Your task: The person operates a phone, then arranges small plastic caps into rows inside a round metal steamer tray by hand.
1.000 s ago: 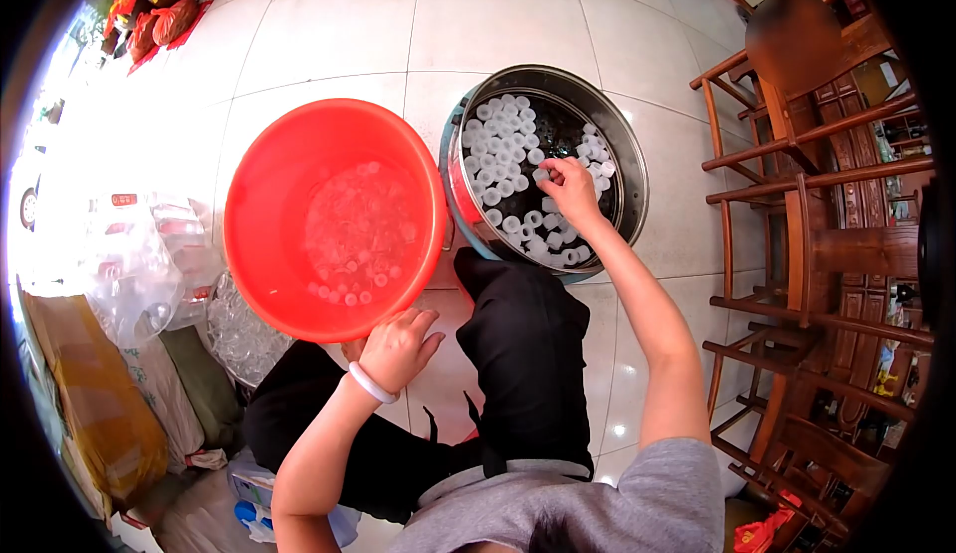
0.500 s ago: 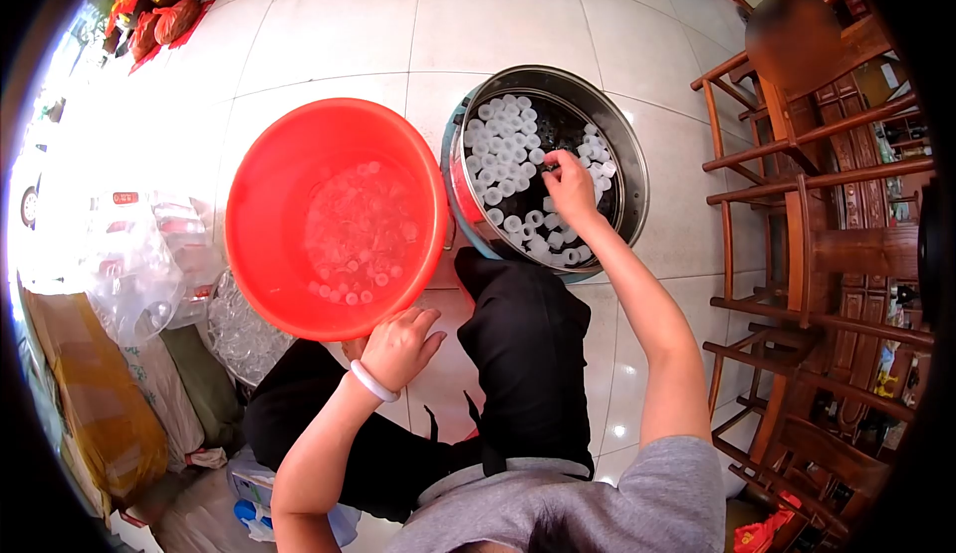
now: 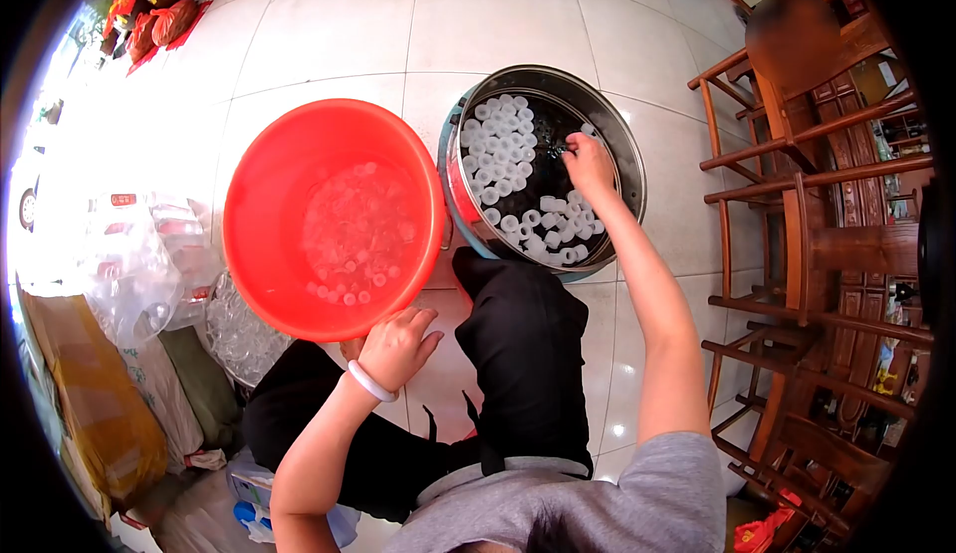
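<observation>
My right hand [image 3: 591, 167] is over the dark inside of a round metal-rimmed pan [image 3: 629, 155], fingers bent together. Whatever is at its fingertips is too small to make out. White translucent ring-shaped pieces [image 3: 501, 145] lie in a large cluster on the pan's left side, and another group [image 3: 560, 229] sits near its front. My left hand [image 3: 396, 346], with a pale bracelet on the wrist, is closed at the near rim of a red basin [image 3: 261, 284]; some of its fingers are hidden. Similar pieces [image 3: 354, 229] lie low in the basin, looking wet.
Clear plastic bags [image 3: 134, 264] and a taped cardboard box [image 3: 95, 394] stand at left. Wooden chairs [image 3: 797, 244] line the right side. Red-wrapped jars [image 3: 169, 20] are at the far left. Pale tiles [image 3: 498, 15] cover the floor.
My right hand has shifted up and right within the pan. The pieces formerly at the pan's right now lie mostly in the front group. My left hand stays at the basin rim.
</observation>
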Action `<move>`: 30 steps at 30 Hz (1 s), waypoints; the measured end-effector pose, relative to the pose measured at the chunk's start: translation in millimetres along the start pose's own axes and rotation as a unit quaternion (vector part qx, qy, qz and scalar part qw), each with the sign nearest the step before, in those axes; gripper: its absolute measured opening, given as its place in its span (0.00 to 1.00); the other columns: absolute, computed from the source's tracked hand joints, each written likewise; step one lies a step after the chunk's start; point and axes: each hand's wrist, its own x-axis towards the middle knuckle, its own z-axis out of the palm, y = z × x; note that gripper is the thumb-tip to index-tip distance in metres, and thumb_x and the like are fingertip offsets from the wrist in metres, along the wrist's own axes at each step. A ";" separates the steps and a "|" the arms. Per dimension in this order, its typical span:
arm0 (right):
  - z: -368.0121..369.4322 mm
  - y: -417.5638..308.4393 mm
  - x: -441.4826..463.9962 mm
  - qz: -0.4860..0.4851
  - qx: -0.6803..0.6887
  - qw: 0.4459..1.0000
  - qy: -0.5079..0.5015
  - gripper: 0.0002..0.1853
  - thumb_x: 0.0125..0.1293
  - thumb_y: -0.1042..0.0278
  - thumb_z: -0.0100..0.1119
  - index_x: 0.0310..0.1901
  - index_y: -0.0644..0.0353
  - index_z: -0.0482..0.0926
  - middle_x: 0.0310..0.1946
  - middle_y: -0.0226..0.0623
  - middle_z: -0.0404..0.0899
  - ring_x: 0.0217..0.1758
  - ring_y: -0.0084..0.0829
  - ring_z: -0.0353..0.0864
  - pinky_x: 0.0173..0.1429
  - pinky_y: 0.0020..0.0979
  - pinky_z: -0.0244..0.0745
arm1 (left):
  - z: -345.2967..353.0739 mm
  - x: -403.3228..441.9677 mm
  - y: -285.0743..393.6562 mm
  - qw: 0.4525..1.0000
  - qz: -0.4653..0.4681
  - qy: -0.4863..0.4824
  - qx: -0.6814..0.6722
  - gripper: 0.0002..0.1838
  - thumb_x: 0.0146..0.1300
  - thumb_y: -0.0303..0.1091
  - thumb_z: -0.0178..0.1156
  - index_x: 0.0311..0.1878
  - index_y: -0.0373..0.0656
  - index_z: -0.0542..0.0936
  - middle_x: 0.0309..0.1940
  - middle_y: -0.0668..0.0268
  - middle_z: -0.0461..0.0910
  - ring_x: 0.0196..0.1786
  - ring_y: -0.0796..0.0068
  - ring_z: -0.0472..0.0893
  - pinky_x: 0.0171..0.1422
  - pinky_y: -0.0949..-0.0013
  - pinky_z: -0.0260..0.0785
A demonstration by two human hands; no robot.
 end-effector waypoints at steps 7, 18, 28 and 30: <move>-1.6 23.5 19.2 0.066 -0.088 0.993 -0.031 0.16 0.49 0.65 0.64 0.40 0.59 0.76 0.43 0.43 0.75 0.48 0.42 0.75 0.49 0.39 0.71 | -0.2 0.5 1.4 1.000 -0.006 -0.001 0.001 0.13 0.54 0.33 0.59 0.41 0.37 0.75 0.28 0.55 0.75 0.35 0.54 0.76 0.41 0.59 0.68; 11.4 -2.0 8.1 -0.051 0.149 0.987 -0.029 0.13 0.46 0.74 0.63 0.37 0.63 0.77 0.35 0.41 0.77 0.36 0.37 0.79 0.40 0.34 0.74 | -0.9 1.5 2.2 1.000 -0.009 -0.005 0.002 0.13 0.55 0.33 0.59 0.41 0.37 0.75 0.28 0.56 0.75 0.35 0.54 0.76 0.41 0.59 0.68; 23.5 -8.3 -1.5 -0.079 0.193 0.978 0.000 0.15 0.47 0.76 0.64 0.40 0.65 0.78 0.34 0.39 0.76 0.33 0.33 0.78 0.40 0.30 0.73 | 1.0 2.8 1.4 1.000 -0.007 -0.006 0.001 0.13 0.54 0.33 0.59 0.41 0.37 0.75 0.28 0.56 0.74 0.35 0.55 0.76 0.41 0.60 0.68; 24.9 -7.1 -1.2 -0.077 0.187 0.979 -0.002 0.15 0.47 0.75 0.64 0.40 0.65 0.78 0.33 0.40 0.76 0.33 0.33 0.77 0.40 0.30 0.73 | 2.2 2.3 0.0 1.000 0.002 0.003 0.011 0.12 0.53 0.33 0.60 0.39 0.38 0.75 0.27 0.56 0.75 0.34 0.56 0.77 0.40 0.60 0.69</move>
